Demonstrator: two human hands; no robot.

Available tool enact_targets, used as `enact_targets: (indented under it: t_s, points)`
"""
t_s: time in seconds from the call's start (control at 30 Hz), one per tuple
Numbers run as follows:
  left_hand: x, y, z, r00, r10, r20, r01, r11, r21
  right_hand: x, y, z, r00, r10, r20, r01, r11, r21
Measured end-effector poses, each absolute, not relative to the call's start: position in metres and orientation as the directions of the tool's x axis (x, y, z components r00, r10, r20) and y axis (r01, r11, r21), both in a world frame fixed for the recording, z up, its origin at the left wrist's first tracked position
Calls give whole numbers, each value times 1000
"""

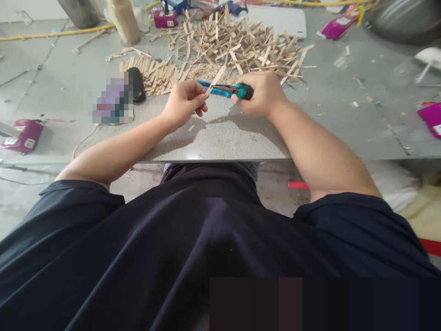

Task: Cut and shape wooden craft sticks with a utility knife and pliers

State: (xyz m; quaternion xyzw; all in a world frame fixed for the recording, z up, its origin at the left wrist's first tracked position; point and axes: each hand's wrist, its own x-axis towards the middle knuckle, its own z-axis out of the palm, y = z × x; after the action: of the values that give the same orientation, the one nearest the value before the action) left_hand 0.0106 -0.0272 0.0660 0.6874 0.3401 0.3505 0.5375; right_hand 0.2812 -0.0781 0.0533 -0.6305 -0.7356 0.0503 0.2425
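While left hand (184, 101), curled, pinches stick (218, 77)

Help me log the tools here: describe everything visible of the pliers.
The pliers have a dark, metal-looking nose and teal and black handles, partly hidden in the right hand. Held over the table, they point left to the wooden stick in the left hand; whether they grip it is unclear.

Right hand (263, 94) partly hides pliers (244, 90); bottle (124, 22) cropped above.
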Motion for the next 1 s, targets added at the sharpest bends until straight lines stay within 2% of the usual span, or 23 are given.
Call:
enact_targets:
  t_s: [0.17,0.53,1.0]
  points:
    - [11,-29,67,518,849,103,98,-178,979,275,-83,59,-57,964,258,874,173,-453]
    - [12,-31,69,524,846,101,104,-181,978,269,-87,65,-38,977,211,870,136,-474]
    - [10,-27,66,519,849,105,120,-194,974,269,-89,66,-46,975,220,855,152,-496]
